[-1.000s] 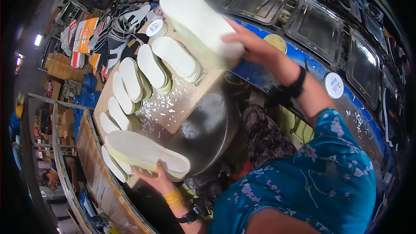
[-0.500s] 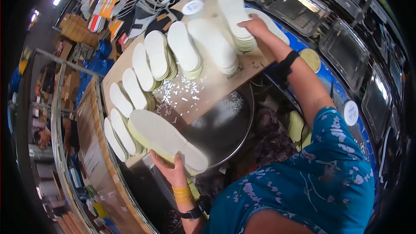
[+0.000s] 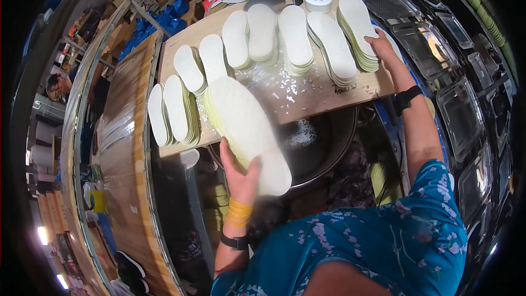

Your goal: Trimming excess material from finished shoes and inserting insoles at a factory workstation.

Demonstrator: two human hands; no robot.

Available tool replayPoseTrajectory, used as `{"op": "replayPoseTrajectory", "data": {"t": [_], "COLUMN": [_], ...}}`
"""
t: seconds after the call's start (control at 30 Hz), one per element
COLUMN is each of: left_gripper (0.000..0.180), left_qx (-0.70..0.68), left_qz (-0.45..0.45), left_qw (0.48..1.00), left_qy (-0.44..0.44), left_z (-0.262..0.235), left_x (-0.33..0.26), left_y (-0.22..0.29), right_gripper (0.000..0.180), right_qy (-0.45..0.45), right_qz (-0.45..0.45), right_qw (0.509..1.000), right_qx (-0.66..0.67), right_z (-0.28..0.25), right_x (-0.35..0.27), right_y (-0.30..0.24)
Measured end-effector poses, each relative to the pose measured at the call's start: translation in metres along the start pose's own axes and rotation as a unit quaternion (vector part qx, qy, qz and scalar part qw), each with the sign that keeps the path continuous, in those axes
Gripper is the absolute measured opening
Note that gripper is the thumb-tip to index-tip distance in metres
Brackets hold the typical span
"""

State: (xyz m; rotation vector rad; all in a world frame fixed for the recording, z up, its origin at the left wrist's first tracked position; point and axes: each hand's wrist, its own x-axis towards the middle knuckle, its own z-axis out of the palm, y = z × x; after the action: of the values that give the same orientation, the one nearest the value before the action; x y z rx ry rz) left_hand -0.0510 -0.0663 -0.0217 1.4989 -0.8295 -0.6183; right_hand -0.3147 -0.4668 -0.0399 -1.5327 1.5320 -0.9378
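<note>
My left hand (image 3: 241, 178) is closed round the heel half of a thick stack of white and pale green insoles (image 3: 244, 118), lifted in front of the board's near edge. The thumb lies over the top insole and the fingers go round the left side. At the far right of the wooden board (image 3: 307, 98), my right hand (image 3: 385, 49) grips the right edge of another insole stack (image 3: 357, 27); part of its fingers is hidden behind it. Between the hands stand several more stacks, such as this insole stack (image 3: 296, 30), in a curved row with toes pointing away.
Small white scraps (image 3: 290, 85) lie on the board. A round dark metal basin (image 3: 320, 142) sits below its near edge and holds scraps too. A white round tub (image 3: 318, 1) stands at the back. Clear plastic trays (image 3: 419, 49) line the right; a wooden panel (image 3: 123, 131) is at left.
The view has turned, so the board appears farther right and more level. My left hand keeps its insole stack, now held more upright. My right hand stays at the far-right stack.
</note>
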Motion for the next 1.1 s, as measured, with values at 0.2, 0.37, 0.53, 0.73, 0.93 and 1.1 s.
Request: {"op": "replayPoseTrajectory", "data": {"t": [0.2, 0.37, 0.53, 0.73, 0.93, 1.1], "left_gripper": [0.070, 0.060, 0.024, 0.008, 0.012, 0.031], "left_qx": [-0.004, -0.070, 0.189, 0.234, 0.048, -0.101], "left_qz": [0.036, 0.080, 0.283, 0.393, -0.014, 0.006], "left_qw": [0.999, 0.994, 0.940, 0.880, 0.760, 0.632], "left_qy": [-0.008, -0.041, -0.015, -0.129, -0.647, -0.769], "left_z": [0.022, 0.067, 0.073, 0.063, 0.064, 0.087], "left_x": [0.002, 0.010, 0.001, -0.005, -0.026, -0.022], "left_y": [0.016, 0.012, 0.009, 0.040, 0.084, 0.094], "right_gripper": [0.062, 0.076, 0.068, 0.067, 0.077, 0.070], "right_qy": [0.022, -0.441, -0.394, -0.479, -0.593, -0.702], "right_qz": [-0.188, -0.062, 0.054, 0.100, 0.135, 0.177], "right_qw": [0.981, 0.858, 0.818, 0.774, 0.718, 0.613], "right_qx": [0.052, 0.255, 0.416, 0.401, 0.338, 0.317], "right_z": [0.023, 0.084, 0.054, 0.011, -0.026, -0.004], "right_x": [-0.135, -0.272, -0.285, -0.281, -0.278, -0.294], "right_y": [-0.063, -0.030, -0.033, -0.026, 0.005, 0.039]}}
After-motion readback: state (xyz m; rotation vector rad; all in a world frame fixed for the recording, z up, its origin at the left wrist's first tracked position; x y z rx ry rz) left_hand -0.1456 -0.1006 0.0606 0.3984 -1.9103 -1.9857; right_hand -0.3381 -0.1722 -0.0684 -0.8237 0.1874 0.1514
